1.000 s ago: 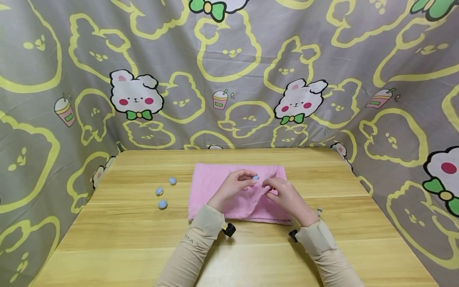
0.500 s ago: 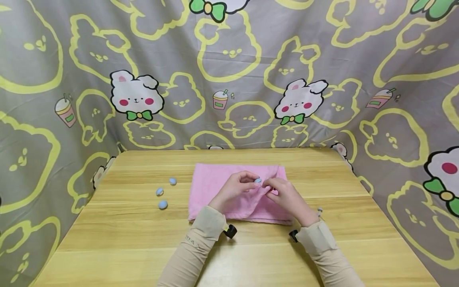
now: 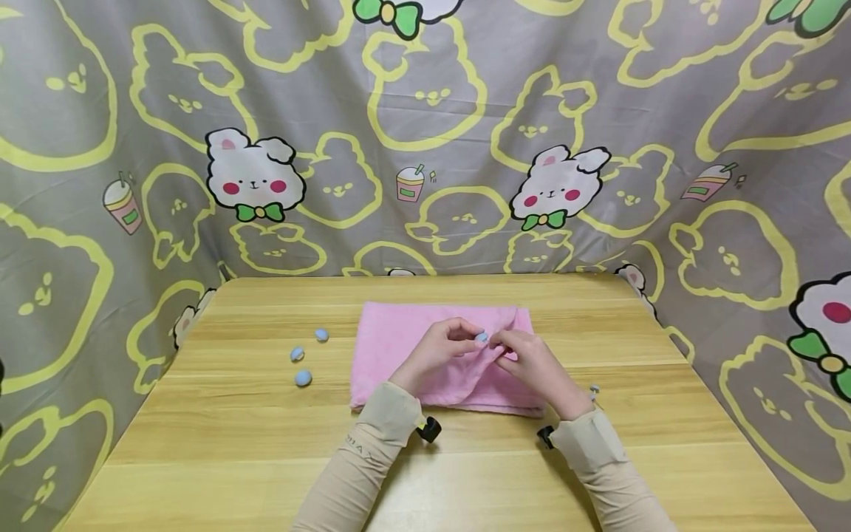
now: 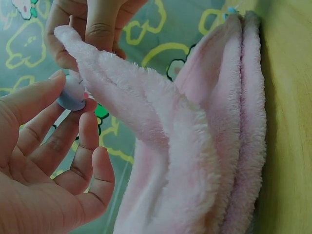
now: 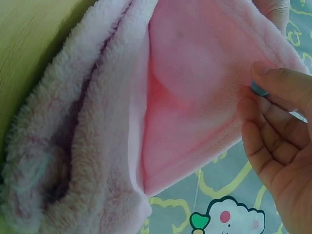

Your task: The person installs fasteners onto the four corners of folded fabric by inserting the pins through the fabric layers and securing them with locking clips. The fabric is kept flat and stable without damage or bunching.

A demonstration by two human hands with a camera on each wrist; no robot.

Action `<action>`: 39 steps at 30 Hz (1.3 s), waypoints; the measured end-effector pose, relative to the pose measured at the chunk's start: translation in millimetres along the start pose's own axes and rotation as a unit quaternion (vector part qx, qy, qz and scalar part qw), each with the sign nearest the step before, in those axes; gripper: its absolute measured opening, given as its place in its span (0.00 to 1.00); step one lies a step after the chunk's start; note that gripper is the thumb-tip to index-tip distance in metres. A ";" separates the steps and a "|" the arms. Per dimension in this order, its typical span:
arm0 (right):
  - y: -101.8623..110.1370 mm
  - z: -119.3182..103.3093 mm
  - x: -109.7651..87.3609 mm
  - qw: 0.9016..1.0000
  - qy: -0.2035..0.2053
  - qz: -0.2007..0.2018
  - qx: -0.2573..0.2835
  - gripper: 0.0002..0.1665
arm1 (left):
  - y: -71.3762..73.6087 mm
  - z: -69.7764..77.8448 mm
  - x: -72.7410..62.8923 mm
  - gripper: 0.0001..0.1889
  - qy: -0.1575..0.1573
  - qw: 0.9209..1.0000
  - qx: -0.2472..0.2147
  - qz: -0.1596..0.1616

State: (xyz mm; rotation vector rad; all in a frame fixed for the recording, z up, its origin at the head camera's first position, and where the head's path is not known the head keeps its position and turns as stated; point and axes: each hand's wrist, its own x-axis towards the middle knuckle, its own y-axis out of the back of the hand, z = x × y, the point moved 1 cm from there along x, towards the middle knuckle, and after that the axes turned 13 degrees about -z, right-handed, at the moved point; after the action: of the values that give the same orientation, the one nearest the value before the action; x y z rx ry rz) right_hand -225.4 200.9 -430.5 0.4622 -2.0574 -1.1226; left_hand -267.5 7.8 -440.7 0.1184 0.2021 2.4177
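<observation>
A folded pink plush blanket [image 3: 405, 332] lies on the table, one corner lifted. In the left wrist view, a small rounded blue-and-white quilt clip cap [image 4: 72, 95] is pinched between the thumb and fingers of my left hand [image 4: 58, 175], right beside the lifted edge. My right hand [image 3: 532, 362] pinches that corner. Seen in the right wrist view, a ridged blue piece [image 5: 258, 87] sits between the right thumb and fingers, against the cloth. Whether cap and ridged piece touch through the cloth is hard to tell.
Several blue rounded clip caps, one of them a cap [image 3: 303, 378], lie on the wooden table [image 3: 199, 443] left of the blanket. A small blue-topped pin piece [image 3: 595, 390] stands near the right wrist. A patterned grey curtain [image 3: 346, 111] surrounds the table's back and sides.
My left hand has moved slightly right and down, bringing the cap nearer the pinched blanket corner. The right hand has stayed in place, holding the corner.
</observation>
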 end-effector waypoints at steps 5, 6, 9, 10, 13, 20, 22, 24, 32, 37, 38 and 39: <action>0.5 0.8 -1.3 1.000 -0.003 0.001 0.001 0.16 | -2.1 -0.9 0.9 0.13 0.000 1.000 -0.005 0.003; 0.4 1.2 -1.5 1.000 -0.003 0.003 0.000 0.16 | -2.6 -0.8 0.9 0.13 0.001 1.000 -0.008 0.004; 0.2 2.4 -1.7 1.000 0.003 0.011 -0.003 0.16 | -4.1 -1.1 1.0 0.12 0.002 1.000 -0.015 0.008; 0.0 2.8 -1.7 1.000 0.006 0.014 -0.004 0.16 | -4.7 -1.4 1.1 0.12 0.001 1.000 -0.018 0.009; 0.1 3.6 -1.5 1.000 0.014 0.022 -0.008 0.16 | -5.9 -1.6 1.1 0.12 0.001 1.000 -0.025 0.013; 3.1 0.4 0.3 1.000 -0.011 0.004 -0.001 0.14 | -7.2 0.4 0.0 0.11 0.011 0.999 -0.025 0.021; 4.1 -1.0 0.7 1.000 -0.021 -0.004 0.004 0.13 | -7.3 2.4 -0.9 0.12 0.012 1.000 -0.014 0.019; 4.6 -1.5 1.2 1.000 -0.027 -0.009 0.006 0.12 | -7.0 4.4 -2.0 0.14 0.014 1.000 0.003 0.013; 5.0 -0.5 1.3 0.999 -0.050 -0.017 0.013 0.12 | -4.0 16.2 -8.4 0.29 0.039 0.988 0.145 -0.047; 5.3 -1.3 1.8 0.997 -0.067 -0.026 0.015 0.13 | -9.6 24.2 -10.2 0.34 0.038 0.971 0.228 -0.064; 5.7 -1.9 2.0 0.997 -0.069 -0.028 0.016 0.13 | -11.3 25.2 -10.4 0.33 0.037 0.969 0.234 -0.063; 6.2 -2.8 2.2 0.997 -0.073 -0.030 0.018 0.13 | -12.9 26.0 -10.4 0.32 0.034 0.967 0.245 -0.059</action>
State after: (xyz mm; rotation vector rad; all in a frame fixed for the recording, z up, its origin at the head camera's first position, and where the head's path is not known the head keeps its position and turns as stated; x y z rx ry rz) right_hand -224.6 201.4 -423.4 0.4752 -2.2059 -1.1872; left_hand -247.7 13.5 -417.8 0.2390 0.8129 2.2086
